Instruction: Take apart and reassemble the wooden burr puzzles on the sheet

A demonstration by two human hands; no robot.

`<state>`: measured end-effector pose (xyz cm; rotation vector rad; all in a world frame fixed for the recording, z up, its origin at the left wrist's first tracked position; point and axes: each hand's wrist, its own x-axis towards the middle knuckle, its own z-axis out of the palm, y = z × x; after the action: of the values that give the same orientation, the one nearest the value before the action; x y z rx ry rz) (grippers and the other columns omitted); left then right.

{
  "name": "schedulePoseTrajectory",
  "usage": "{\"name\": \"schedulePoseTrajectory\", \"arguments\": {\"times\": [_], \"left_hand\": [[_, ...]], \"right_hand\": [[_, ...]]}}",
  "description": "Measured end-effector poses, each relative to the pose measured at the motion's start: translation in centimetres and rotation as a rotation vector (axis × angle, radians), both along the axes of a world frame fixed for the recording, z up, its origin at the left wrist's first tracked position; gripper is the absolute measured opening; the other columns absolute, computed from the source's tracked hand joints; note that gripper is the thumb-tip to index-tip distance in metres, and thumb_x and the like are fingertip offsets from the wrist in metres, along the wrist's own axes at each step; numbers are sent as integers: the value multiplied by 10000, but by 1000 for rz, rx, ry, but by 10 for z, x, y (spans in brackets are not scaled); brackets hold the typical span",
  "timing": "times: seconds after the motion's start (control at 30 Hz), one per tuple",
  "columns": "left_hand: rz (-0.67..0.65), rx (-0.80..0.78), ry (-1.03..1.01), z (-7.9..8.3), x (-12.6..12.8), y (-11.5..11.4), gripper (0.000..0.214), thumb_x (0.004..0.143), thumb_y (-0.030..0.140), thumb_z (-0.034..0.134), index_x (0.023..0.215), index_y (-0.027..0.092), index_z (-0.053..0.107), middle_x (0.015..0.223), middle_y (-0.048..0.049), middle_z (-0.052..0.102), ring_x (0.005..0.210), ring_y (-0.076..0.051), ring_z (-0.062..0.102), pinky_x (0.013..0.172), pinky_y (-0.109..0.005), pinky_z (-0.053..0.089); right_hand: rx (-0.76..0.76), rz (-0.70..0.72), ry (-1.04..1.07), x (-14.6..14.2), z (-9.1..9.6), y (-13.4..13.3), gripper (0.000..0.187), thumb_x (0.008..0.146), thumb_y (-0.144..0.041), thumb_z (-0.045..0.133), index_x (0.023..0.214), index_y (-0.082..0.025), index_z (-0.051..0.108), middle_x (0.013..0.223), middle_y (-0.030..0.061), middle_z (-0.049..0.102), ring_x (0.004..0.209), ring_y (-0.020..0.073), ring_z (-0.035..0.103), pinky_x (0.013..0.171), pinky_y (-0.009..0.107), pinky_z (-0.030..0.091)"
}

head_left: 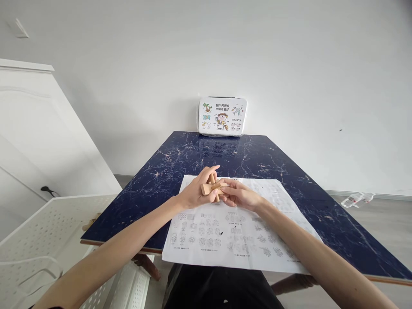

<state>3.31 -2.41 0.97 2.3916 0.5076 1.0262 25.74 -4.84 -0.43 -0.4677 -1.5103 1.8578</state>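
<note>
Light wooden pieces, fitted crosswise like an interlocking wooden puzzle [206, 189], are held up between my two hands over the paper. My left hand [195, 189] grips the puzzle from the left, its thumb in front and its index finger stretched out beyond. From the right, the fingers of my right hand [242, 195] pinch the puzzle's right side. Fingers cover part of the pieces, so how they join there is hidden. Beneath both hands lies a large white instruction sheet [206, 253] printed with small line diagrams and text.
The sheet rests on a dark blue marbled table [148, 189]. A white cartoon-printed case [222, 116] stands at its back against the wall. To the left are a white perforated rack [64, 214] and a white cabinet [41, 128]. Clear plastic bottles [357, 199] lie on the floor at right.
</note>
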Motion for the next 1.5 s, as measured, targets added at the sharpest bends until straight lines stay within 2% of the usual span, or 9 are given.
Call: {"name": "schedulePoseTrajectory", "arguments": {"times": [0.3,0.5,0.63,0.7,0.83,0.9,1.2,1.37,1.5], "left_hand": [[-30,50,22,6,-1,-3,699,950,399,635,1571,349,319,1239,-80,565,832,-154,578,824,-370,559],[-46,63,21,8,0,-8,734,915,313,632,1572,350,305,1191,-71,565,832,-164,575,819,-388,568],[-62,-16,-71,10,3,-10,689,939,329,567,1576,329,305,1213,-84,532,821,-155,567,860,-436,570],[-77,-68,-114,11,4,-11,726,917,368,614,1571,322,303,1249,-95,507,900,-182,587,904,-475,564],[-40,-107,-81,10,4,-9,1008,750,404,850,1568,334,266,1368,-133,464,1189,-299,563,989,-528,532],[-12,-121,-60,10,3,-8,1052,732,395,878,1573,325,250,1373,-144,495,1249,-322,550,1010,-528,521],[71,-57,-85,17,4,-9,784,682,388,888,1360,252,519,1236,-100,615,1052,-266,648,925,-447,547],[75,-47,-74,19,4,-9,831,686,424,899,1393,259,494,1285,-113,607,1066,-269,640,932,-452,541],[65,-19,10,22,-1,-6,717,846,452,778,1458,276,449,1303,-113,613,1147,-282,632,996,-475,515]], "right_hand": [[12,-36,-1,0,-3,-1,243,990,-393,687,1062,-168,628,742,-7,617,545,89,510,510,242,372],[11,-5,-20,2,-3,0,234,986,-379,696,1070,-176,614,751,-8,630,538,90,531,517,241,399],[21,-29,14,0,-1,-1,240,980,-388,705,1077,-192,606,776,-3,657,561,94,546,548,244,435],[30,-63,26,0,0,0,250,977,-407,706,1074,-196,610,793,0,659,586,98,560,572,250,458],[43,-143,27,1,0,1,273,963,-441,716,1053,-199,627,819,11,664,614,104,571,588,255,475],[36,-164,27,2,0,2,273,952,-439,730,1047,-202,635,811,12,664,606,104,567,580,254,472],[77,-167,-45,3,0,1,300,957,-465,713,1076,-198,641,778,10,658,595,112,558,575,266,475],[59,-203,-13,2,-1,2,303,948,-446,727,1084,-186,651,777,11,658,590,114,564,560,265,465],[54,-187,13,1,0,0,276,956,-425,721,1064,-179,657,794,20,667,590,109,558,560,261,451]]}}
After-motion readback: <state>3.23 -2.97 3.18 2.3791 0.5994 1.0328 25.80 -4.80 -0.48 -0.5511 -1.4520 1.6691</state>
